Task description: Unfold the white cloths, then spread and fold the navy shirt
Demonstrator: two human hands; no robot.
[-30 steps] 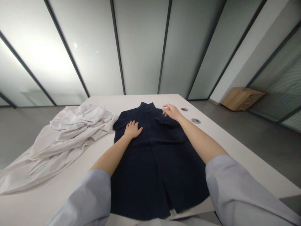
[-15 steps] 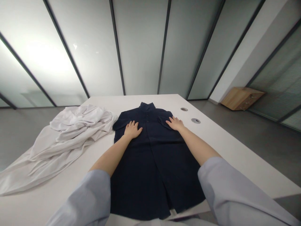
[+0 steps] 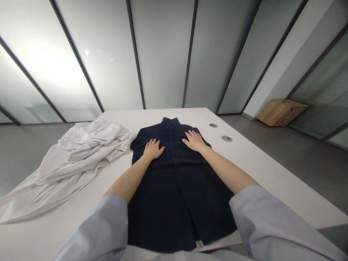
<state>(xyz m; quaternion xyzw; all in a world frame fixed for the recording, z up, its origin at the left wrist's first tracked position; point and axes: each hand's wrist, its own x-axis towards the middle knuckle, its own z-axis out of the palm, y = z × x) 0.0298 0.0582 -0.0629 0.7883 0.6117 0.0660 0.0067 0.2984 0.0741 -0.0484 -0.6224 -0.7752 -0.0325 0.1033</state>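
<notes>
A dark navy shirt [image 3: 168, 195] lies front side up on the white table [image 3: 261, 174], its collar pointing away from me and its hem near the table's front edge. Flat on the left chest area rests my left hand [image 3: 153, 149], fingers spread. My right hand [image 3: 194, 140] lies on the right chest area below the shoulder, fingers also apart and stretched out. Neither hand grips the cloth. Small buttons run down from the collar, and the lower front parts slightly near the hem.
A heap of crumpled white cloth [image 3: 92, 152] covers the table's left side and hangs toward its edge. Two round cable holes, the nearer grommet [image 3: 226, 138] among them, sit at the right. A wooden cabinet [image 3: 281, 112] stands on the floor beyond, beside frosted glass panels [image 3: 163, 54].
My right hand has slid inward over the shirt, toward the button line and slightly away from me. The folded bit of cloth by it now lies flatter. My left hand stays in place.
</notes>
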